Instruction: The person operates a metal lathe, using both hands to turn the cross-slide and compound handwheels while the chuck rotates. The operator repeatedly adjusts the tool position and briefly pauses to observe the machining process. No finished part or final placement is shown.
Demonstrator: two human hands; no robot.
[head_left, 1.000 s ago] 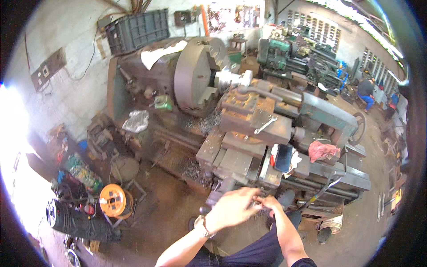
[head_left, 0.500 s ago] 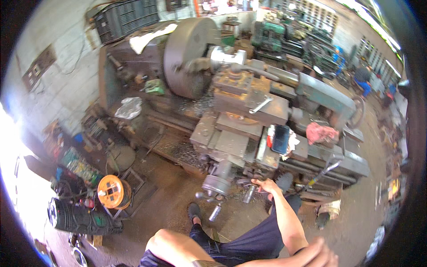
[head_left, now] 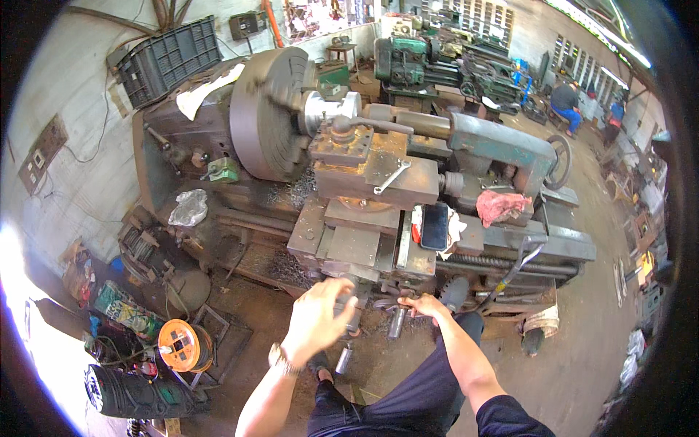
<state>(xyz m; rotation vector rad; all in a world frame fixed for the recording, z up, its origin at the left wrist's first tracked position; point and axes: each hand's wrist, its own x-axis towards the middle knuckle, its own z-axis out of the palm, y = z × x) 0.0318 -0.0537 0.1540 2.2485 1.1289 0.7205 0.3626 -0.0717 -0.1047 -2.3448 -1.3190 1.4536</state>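
In front of me stands a large lathe, its big round chuck holding a shiny metal workpiece. The chuck jaws look smeared, as if turning. My left hand, fingers spread and nothing in them, is raised before the lathe carriage, hiding part of the handle drum behind it. My right hand is closed at the small handwheel on the carriage front, beside a hanging metal handle. A wrench lies on the tool slide, right of the tool post.
A phone rests on a cloth on the carriage, with a red rag farther right. A bent bar leans at the lathe's front. An orange spool stands on the left floor. Another person sits far right.
My left hand has come up from the lower right to the front of the carriage, fingers spreading. My right hand stays at the handwheel. The view has shifted slightly.
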